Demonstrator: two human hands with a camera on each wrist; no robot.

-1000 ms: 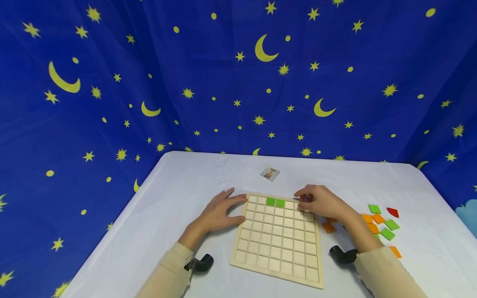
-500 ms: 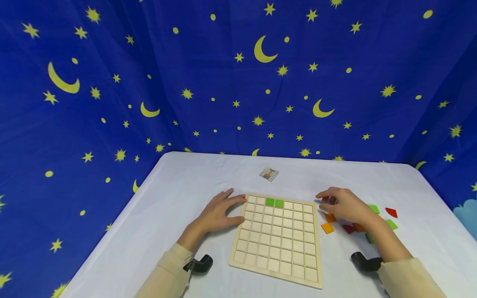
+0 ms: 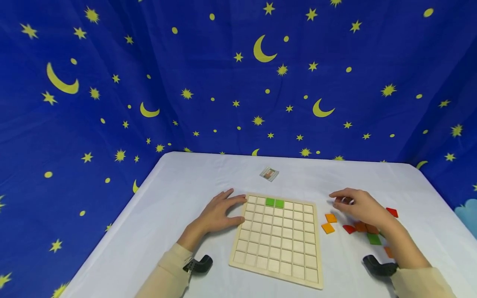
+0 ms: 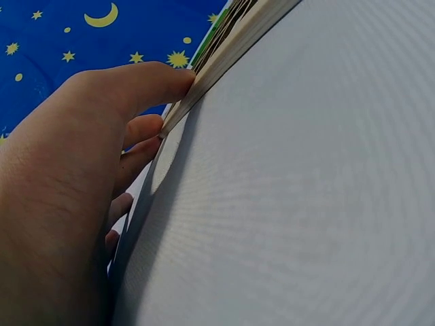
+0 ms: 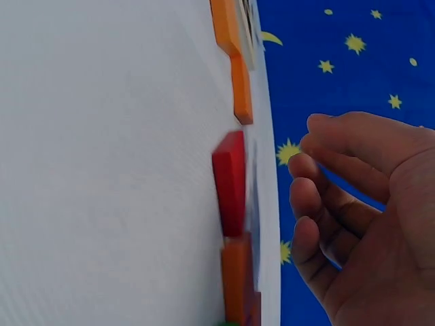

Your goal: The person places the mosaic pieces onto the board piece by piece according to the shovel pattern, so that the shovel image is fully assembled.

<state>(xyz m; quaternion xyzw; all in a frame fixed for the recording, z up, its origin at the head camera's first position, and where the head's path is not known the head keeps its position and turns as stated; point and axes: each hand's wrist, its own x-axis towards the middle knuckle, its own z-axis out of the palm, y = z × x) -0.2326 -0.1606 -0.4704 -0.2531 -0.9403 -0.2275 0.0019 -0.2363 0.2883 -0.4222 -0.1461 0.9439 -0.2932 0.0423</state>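
Left hand (image 3: pixel 221 213): spread, with thumb and index finger wide apart, touching the rim of the board with both tips.
Wooden board (image 3: pixel 275 240): flat on the white table (image 3: pixel 201 174), immediately right of the left hand, divided into square cells; apart from the right hand.
Card (image 3: pixel 269 174): small, printed with a grid, beyond the far edge of the board.
Green tiles (image 3: pixel 270 202): side by side in the third and fourth cells of the far row, nearer to the left fingertips than to the right.
Orange pair (image 3: pixel 328 228): just off the board's right edge, on the near side of the right fingertips.
Red piece (image 3: pixel 349 229): right of the orange pair, nearer the wearer than the right hand.
Right hand (image 3: pixel 363 205): above the table, with fingers loosely bent and thumb apart from index finger.
Loose pile (image 3: pixel 374 239): orange and green, beneath the right wrist, partly covered by the forearm.
Second red piece (image 3: pixel 392 212): just right of the right wrist.
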